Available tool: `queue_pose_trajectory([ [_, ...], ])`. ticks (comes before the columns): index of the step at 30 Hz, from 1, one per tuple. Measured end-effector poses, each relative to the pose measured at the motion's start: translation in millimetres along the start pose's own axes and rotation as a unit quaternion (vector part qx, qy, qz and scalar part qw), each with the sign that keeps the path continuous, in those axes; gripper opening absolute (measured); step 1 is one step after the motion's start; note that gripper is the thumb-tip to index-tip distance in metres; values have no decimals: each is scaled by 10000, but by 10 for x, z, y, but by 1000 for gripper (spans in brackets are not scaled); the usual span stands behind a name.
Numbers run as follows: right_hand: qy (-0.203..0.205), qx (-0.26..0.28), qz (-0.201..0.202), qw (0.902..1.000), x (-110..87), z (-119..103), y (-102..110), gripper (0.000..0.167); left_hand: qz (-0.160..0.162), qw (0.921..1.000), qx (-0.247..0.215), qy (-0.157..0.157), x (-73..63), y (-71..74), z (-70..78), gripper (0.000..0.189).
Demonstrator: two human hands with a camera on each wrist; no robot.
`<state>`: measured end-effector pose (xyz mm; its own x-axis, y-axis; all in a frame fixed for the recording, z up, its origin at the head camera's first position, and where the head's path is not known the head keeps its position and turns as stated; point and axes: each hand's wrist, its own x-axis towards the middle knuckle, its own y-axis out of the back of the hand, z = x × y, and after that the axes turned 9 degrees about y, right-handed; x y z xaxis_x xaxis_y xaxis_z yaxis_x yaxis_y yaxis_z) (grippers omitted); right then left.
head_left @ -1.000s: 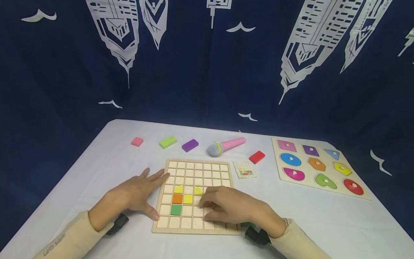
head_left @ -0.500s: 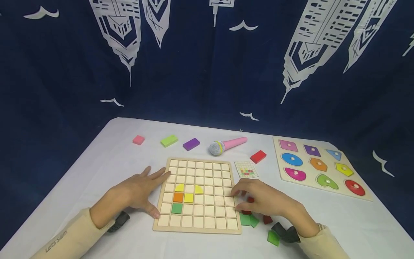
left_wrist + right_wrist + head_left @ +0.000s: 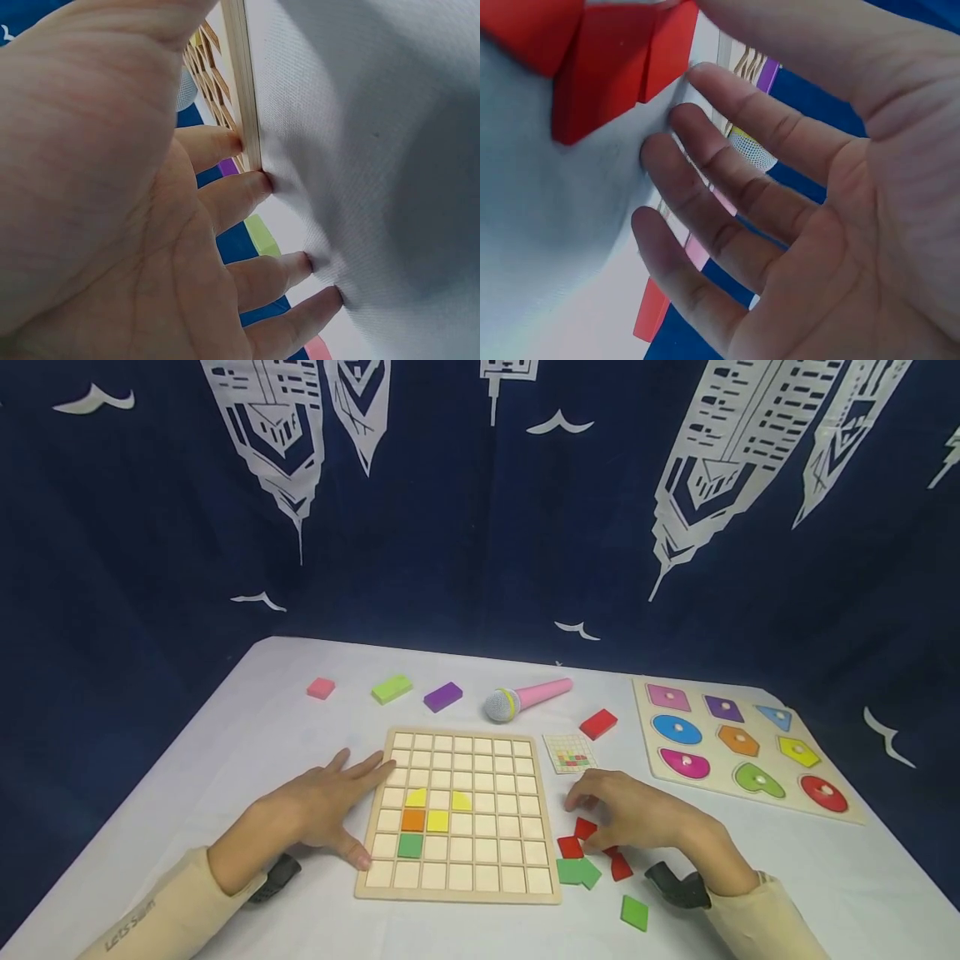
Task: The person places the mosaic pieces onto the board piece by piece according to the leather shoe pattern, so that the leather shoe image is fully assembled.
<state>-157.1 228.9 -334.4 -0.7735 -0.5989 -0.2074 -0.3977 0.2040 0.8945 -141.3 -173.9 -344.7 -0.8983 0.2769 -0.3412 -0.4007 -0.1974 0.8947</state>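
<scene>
A wooden grid board [image 3: 486, 852] lies on the white table. My left hand [image 3: 315, 810] rests at its left edge with fingers spread; in the left wrist view, fingertips [image 3: 255, 186] touch the frame's side and the cloth. Set in the cells are yellow quarter-round tiles [image 3: 461, 801], a yellow square [image 3: 438, 821], an orange square [image 3: 413, 819] and a green square [image 3: 410, 846]. Right of the board, my right hand [image 3: 637, 810] is over several red tiles [image 3: 604, 64]. Its thumb is right at one tile, the other fingers loosely extended, fingertips at the cloth.
Green tiles [image 3: 577, 872] and a lighter green tile [image 3: 634, 912] lie near my right wrist. Behind the board are a pattern card [image 3: 570, 753], a red block [image 3: 598, 724], a pink toy microphone [image 3: 528, 697] and a purple block [image 3: 443, 697]. A shape puzzle [image 3: 712, 760] lies at the right.
My right hand has moved right, off the board and over to the red tiles, uncovering the board's right side and the loose tiles. The left hand has stayed at the board's left edge.
</scene>
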Motion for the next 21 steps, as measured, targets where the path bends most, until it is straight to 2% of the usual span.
queue_pose_trajectory([
  [4,-155,26,1,9999,-11,10,-3,44,-6,10000,-9,14,-2,-7,-2,128],
  [13,309,631,72,9975,14,161,-10,32,35,10000,3,-19,1,-6,12,128],
  [21,412,706,96,9966,33,181,-25,28,29,10000,24,-20,5,-14,13,128],
])
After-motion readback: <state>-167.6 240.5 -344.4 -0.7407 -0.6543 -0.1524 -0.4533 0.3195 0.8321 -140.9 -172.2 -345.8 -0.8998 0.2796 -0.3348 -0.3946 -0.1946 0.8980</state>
